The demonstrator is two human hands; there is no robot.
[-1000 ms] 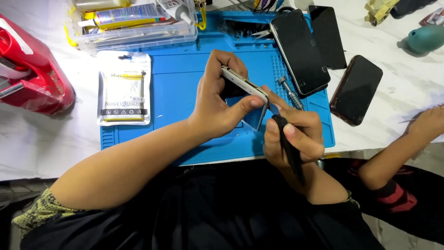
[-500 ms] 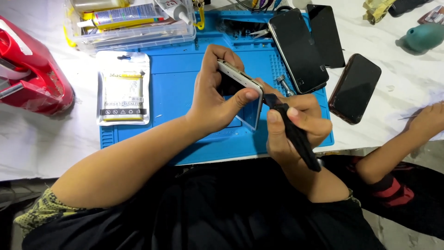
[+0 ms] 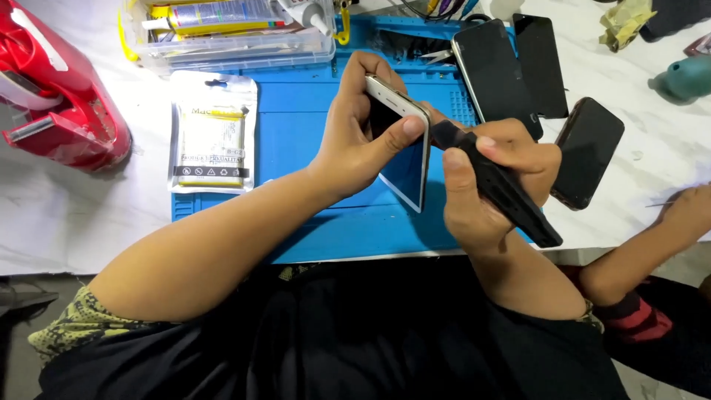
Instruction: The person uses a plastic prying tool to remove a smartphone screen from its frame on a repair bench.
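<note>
Slim white phone (image 3: 404, 141) gripped edge-on, left hand (image 3: 355, 137); right hand (image 3: 485, 185) clamps flat black pry tool (image 3: 503, 189).

White table (image 3: 67, 222): blue mat (image 3: 311, 141), red device (image 3: 55, 96), clear plastic box (image 3: 237, 44), dark phone (image 3: 589, 152)

— What did the left hand (image 3: 355, 144) hold?
— A white phone (image 3: 404, 141), tilted on edge above the blue mat (image 3: 296, 126).
— And the right hand (image 3: 492, 178)?
— It gripped a black pry tool (image 3: 503, 189), its tip touching the phone's edge. Three dark phones (image 3: 541, 96) lay nearby; a packaged battery (image 3: 212, 133) sat on the mat.
</note>
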